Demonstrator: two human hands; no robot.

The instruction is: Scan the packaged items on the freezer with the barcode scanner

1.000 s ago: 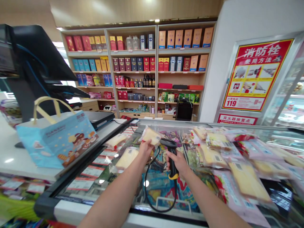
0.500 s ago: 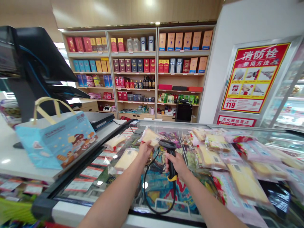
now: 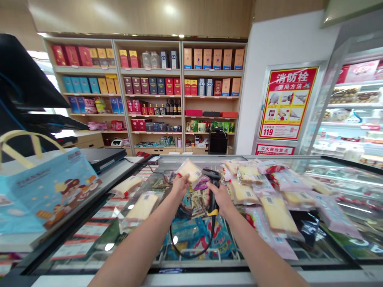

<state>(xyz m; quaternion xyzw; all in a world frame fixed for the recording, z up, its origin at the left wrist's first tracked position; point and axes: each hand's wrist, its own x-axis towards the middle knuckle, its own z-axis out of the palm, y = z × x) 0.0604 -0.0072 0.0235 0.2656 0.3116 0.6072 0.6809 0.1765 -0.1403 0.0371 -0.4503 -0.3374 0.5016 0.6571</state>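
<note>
In my left hand (image 3: 181,185) is a packaged sandwich (image 3: 189,171) in clear wrap, a barcode label on its upper face. My right hand (image 3: 220,196) wraps round the grip of a black and yellow barcode scanner (image 3: 213,195), whose head is just right of the package. From its base a black cable (image 3: 191,255) loops down and left over the glass freezer top (image 3: 125,243). Two more wrapped sandwiches lie left of my left arm, the nearer one (image 3: 143,206) with its barcode up. Right of the scanner, several wrapped sandwiches (image 3: 277,213) lie in a loose heap.
A light-blue paper bag (image 3: 50,187) stands on the white counter at left, below a black monitor (image 3: 32,71). Price labels (image 3: 80,243) line the freezer's left side. Behind are shelves (image 3: 149,71) of boxed bottles, and a red hydrant sign (image 3: 289,103) hangs on the wall.
My view has turned to the right, so the bag and monitor sit further left. Both hands keep their holds, and the sandwich and scanner head remain close together.
</note>
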